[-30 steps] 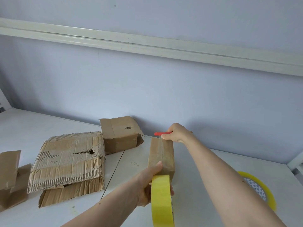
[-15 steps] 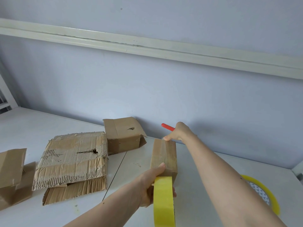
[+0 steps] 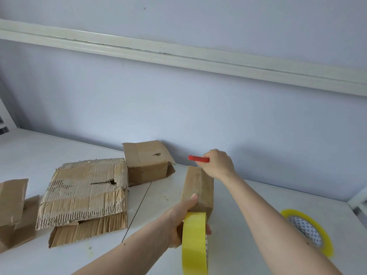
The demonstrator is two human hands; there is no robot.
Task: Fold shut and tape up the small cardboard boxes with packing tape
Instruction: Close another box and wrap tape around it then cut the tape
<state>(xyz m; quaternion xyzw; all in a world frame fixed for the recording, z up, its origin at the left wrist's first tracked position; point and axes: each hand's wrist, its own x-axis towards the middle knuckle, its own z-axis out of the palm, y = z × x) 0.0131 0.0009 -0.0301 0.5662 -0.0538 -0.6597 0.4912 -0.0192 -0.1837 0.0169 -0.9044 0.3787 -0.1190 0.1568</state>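
Packing tape, a yellow roll (image 3: 194, 243) standing on edge, sits nearest us in our left hand (image 3: 182, 219), whose fingers curl round it while the thumb presses the near end of the small closed brown cardboard box (image 3: 198, 187) on the white counter (image 3: 238, 235). At the box's far end our right hand (image 3: 217, 163) grips a slim red tool (image 3: 198, 158). A second yellow tape roll (image 3: 309, 233) lies flat to the right; a smaller open carton (image 3: 147, 161) rests by the wall.

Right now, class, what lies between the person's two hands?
In the head view, the small cardboard box stretches from the left hand to the right hand.
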